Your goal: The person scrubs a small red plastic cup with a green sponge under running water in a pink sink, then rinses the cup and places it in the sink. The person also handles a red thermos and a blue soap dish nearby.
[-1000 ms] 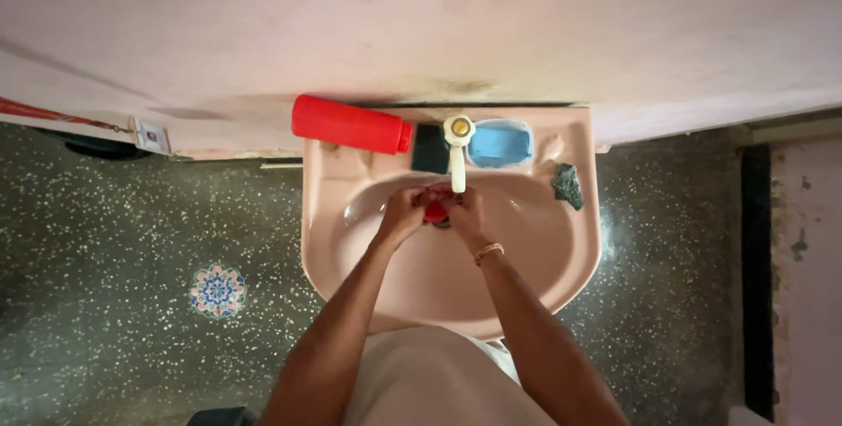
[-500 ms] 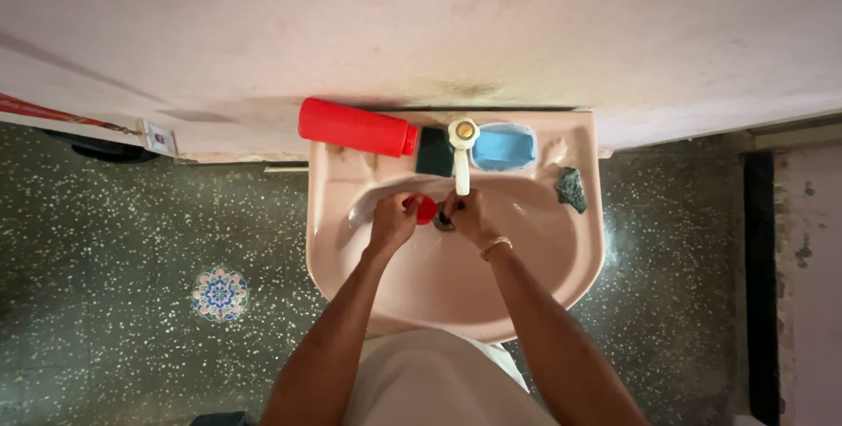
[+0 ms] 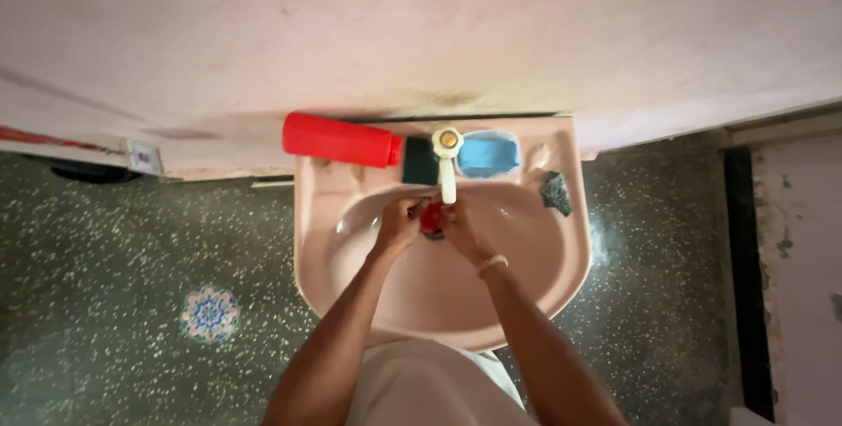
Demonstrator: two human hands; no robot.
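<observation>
Both hands [image 3: 430, 226] clasp red object [image 3: 431, 218] mid-basin [image 3: 526, 277].

One pink wash basin [image 3: 561, 286] is fixed to the wall. One cream tap [image 3: 447, 163] stands at its back edge. One red bottle [image 3: 340, 140] lies on its side on the rim. One blue soap dish [image 3: 488, 153] sits beside the tap, and one dark green pad [image 3: 419, 161] on the tap's other side. One dark scrubber [image 3: 555, 193] rests on the rim. Two hands, the left hand [image 3: 396, 224] and the right hand [image 3: 461, 229], meet around one small red object [image 3: 431, 218]. One bangle [image 3: 491, 264] circles the right wrist. One patterned floor tile [image 3: 209, 313] shows.
</observation>
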